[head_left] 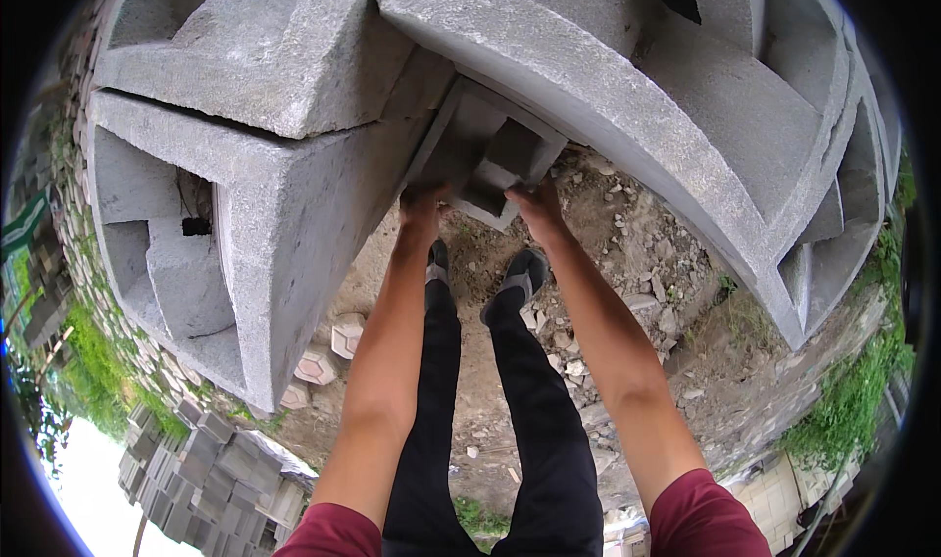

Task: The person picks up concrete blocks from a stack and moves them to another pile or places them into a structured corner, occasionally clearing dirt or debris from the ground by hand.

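Note:
A grey, open-sided concrete block (469, 145) sits low in the narrow gap between two stacks of larger concrete blocks. My left hand (425, 204) is closed on its near left edge, in shadow, with the fingertips partly hidden. On the near right edge my right hand (537, 204) grips the same block, its thumb on the upper face and the other fingers mostly out of sight. Both arms reach straight down over my feet. Whether the block rests on the ground or is held off it, I cannot tell.
A left stack (284, 214) and a right stack (608, 116) of rough concrete blocks wall in the gap. Rubble (647, 253) and dirt lie around my shoes (520, 278). Several hexagonal pavers (319, 366) lie at left, and piled grey blocks (211, 479) stand lower left.

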{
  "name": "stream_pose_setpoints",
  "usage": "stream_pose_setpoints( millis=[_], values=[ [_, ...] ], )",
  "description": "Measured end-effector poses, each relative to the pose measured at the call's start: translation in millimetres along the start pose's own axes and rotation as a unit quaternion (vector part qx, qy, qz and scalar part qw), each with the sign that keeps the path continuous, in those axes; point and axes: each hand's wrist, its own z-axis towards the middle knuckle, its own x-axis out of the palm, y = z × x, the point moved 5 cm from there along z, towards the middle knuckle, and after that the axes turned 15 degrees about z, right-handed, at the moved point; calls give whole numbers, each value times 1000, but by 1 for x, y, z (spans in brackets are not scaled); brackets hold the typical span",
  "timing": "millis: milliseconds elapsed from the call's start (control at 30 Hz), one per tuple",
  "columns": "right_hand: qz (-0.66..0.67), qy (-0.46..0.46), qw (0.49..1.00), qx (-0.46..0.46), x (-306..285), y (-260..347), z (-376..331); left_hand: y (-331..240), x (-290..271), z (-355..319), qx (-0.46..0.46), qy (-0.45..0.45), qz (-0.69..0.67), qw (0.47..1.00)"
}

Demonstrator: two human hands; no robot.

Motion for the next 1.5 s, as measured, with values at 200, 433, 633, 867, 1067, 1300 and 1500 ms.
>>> stream_pose_setpoints(
  millis=[200,433,633,867,1067,1300,1500],
  values=[
    [-56,-10,998,22,-23,-8,13,-10,23,-10,23,-4,59,998],
    [-8,58,998,30,4,23,-26,-49,32,-78,17,-29,29,999],
    [-119,41,984,127,26,108,-149,-79,13,-208,56,62,147,986],
    [-63,77,983,152,85,252,-273,-131,-44,-386,108,100,210,966],
    [-20,145,988,57,107,381,-342,-209,-51,-508,256,87,232,934],
    [-129,264,949,114,123,396,-432,-158,-135,-652,267,-88,37,959],
    [-176,346,912,133,159,402,-473,-77,-150,-727,271,-165,-72,946]
  ],
)
